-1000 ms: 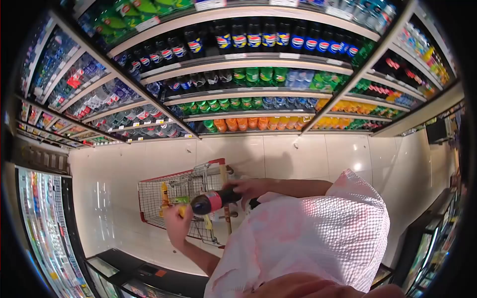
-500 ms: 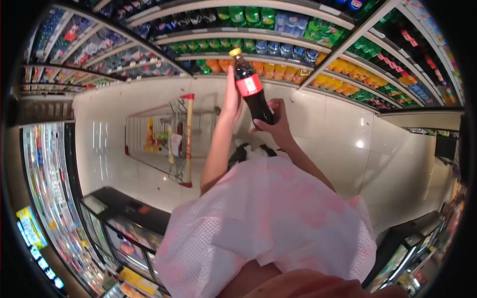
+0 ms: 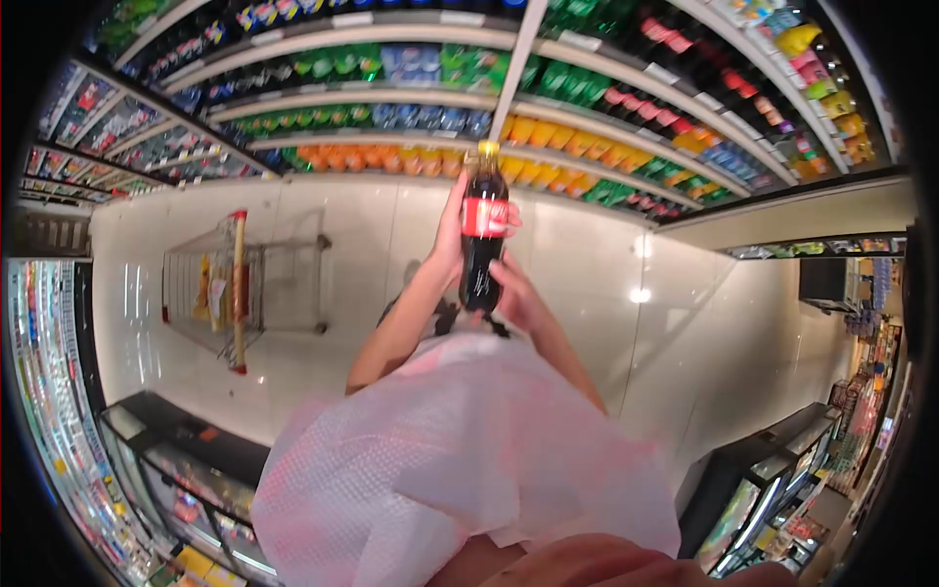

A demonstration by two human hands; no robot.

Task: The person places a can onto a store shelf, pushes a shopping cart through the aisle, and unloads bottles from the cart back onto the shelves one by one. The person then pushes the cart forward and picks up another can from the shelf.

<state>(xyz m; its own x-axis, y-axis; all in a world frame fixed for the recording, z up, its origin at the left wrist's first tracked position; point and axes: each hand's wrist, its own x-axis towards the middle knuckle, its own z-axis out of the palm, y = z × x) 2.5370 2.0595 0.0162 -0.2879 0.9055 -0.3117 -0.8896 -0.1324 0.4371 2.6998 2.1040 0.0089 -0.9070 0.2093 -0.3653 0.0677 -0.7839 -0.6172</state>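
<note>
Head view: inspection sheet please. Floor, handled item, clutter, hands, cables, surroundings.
Surface: glossy pale floor tiles, bright light reflections
Handled item: dark plastic bottle with red label and yellow cap, roughly cap-up in the picture, cap on
Clutter: wire shopping cart with red-ended yellowish handle, off to the left; yellow goods inside, too small to identify
Hands: left hand wraps the bottle around label height; right hand at its lower part
Cables: nothing seen
Surroundings: pale-edged shelves of bottled drinks ahead; black-framed cabinet lower left
</note>
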